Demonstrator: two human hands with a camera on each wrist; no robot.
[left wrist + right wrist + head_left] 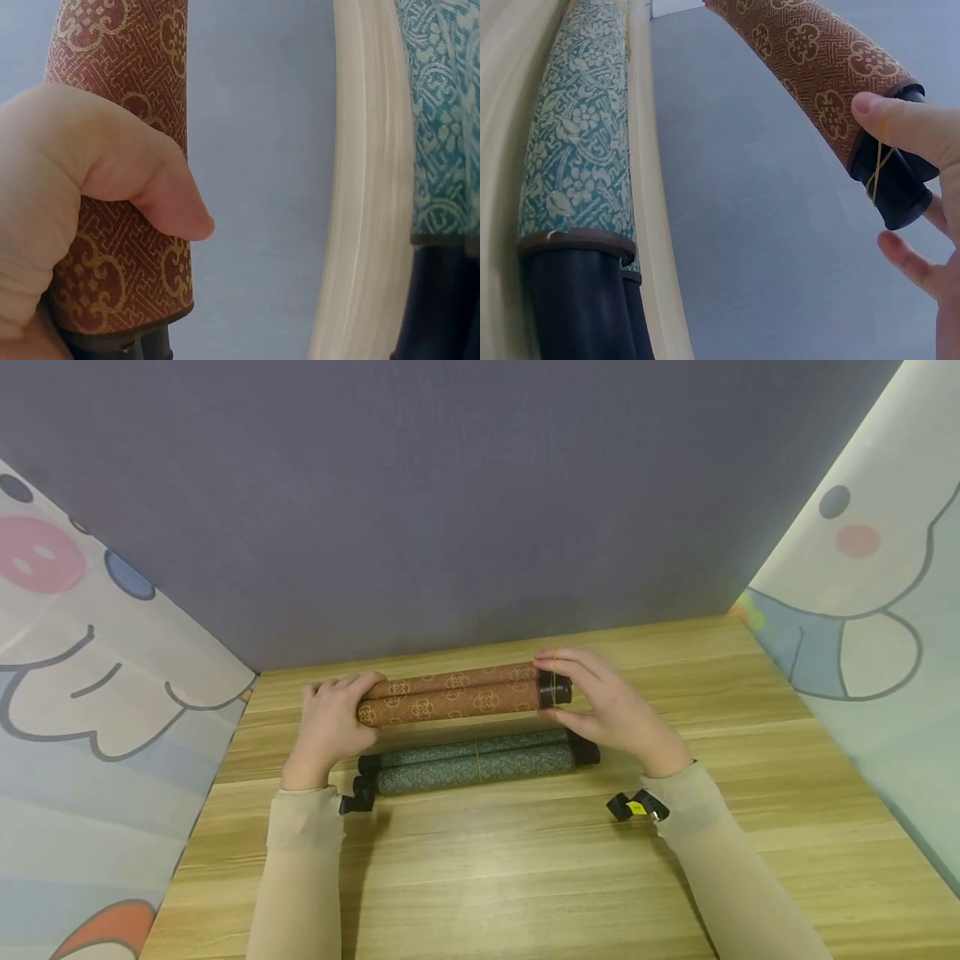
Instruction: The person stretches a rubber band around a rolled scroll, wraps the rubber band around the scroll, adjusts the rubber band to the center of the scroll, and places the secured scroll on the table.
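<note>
Two brown brocade hanging scrolls [457,692] lie side by side above the table, tilted slightly up to the right. My left hand [332,718] grips their left end; the left wrist view shows its thumb [154,176] bent across the brocade. Around their black right-end knobs [892,184] runs a thin yellow rubber band [554,681]. My right hand [611,706] holds that end between thumb and fingers, with the band passing against a digit. Nearer me, a pair of green patterned scrolls [480,766] rests on the table, banded at the middle.
The wood-grain table [487,868] ends at a grey-purple wall [480,510] at the back. Cartoon-printed panels [862,610] stand at both sides. A black wrist device [637,806] sits at the right cuff, another at the left.
</note>
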